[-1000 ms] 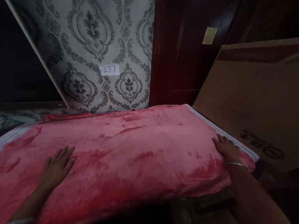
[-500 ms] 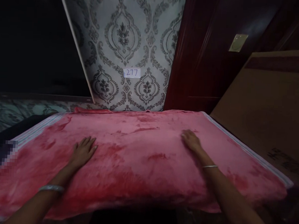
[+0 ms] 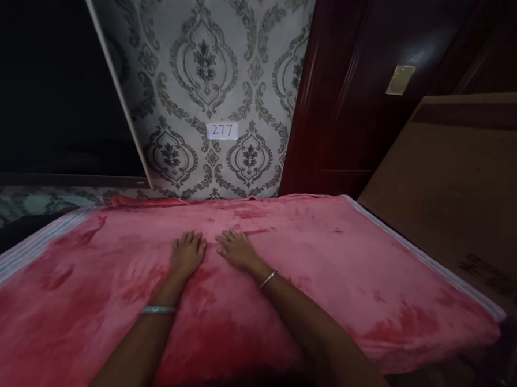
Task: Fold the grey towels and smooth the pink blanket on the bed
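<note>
A pink-red plush blanket (image 3: pixel 325 249) lies spread out before me, with darker brushed patches in its pile and pale striped bands along its left and right edges. My left hand (image 3: pixel 188 253) rests flat on it, left of the middle, fingers spread. Close beside it, a small gap apart, my right hand (image 3: pixel 238 250) also lies palm down with its fingers stretched out. Neither hand grips the cloth. Each wrist wears a silver-coloured bangle.
Behind the blanket stands a patterned wall with a paper label (image 3: pixel 222 130) reading 277. A large dark screen (image 3: pixel 60 79) is at the left. On the right are a dark red wooden panel (image 3: pixel 341 105) with a switch plate (image 3: pixel 400 80) and a big cardboard box (image 3: pixel 467 181).
Both hands have come together near the middle of the blanket: the left slid rightward, the right moved far leftward. The view has shifted slightly.
</note>
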A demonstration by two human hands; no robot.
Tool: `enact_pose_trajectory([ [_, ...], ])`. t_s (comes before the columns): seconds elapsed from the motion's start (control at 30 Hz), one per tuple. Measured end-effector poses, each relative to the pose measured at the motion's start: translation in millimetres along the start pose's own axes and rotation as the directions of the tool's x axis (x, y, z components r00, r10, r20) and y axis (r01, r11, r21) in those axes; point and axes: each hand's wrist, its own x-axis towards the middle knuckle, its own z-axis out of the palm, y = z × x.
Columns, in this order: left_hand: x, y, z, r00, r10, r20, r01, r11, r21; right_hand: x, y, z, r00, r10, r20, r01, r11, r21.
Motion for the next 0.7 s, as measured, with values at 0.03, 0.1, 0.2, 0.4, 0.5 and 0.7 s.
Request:
enact_pose_trajectory([
  [0.03, 0, -2, 3, 1.0, 0.008, -0.006, -0.008, 1.0, 0.005, 1, 9, -1, 1.0, 0.006, 0.01, -0.006, 1.0, -0.005],
  [0.1, 1, -6, 6, 1.0, 0.019, -0.007, -0.019, 1.0, 0.006, 0, 37, -8, 0.998, 0.045, 0.033, -0.044, 0.999, -0.022],
  [0.2, 5, -10, 8, 1.0, 0.015, 0.003, -0.015, 1.0, -0.005, -11, 95, -25, 0.982, 0.183, 0.04, -0.181, 0.982, -0.055],
  [0.4, 11, -13, 15, 1.0, 0.016, -0.005, -0.016, 1.0, 0.013, -84, 240, -65, 0.788, 0.616, 0.01, -0.603, 0.775, -0.186],
  [0.5, 12, -15, 16, 1.0, 0.014, -0.001, -0.014, 0.999, 0.036, -145, 304, -79, 0.652, 0.756, -0.064, -0.749, 0.629, -0.208],
  [0.7, 15, -18, 20, 1.0, 0.003, 0.003, -0.003, 1.0, 0.025, -270, 372, -87, 0.326, 0.915, -0.238, -0.945, 0.318, -0.074],
])
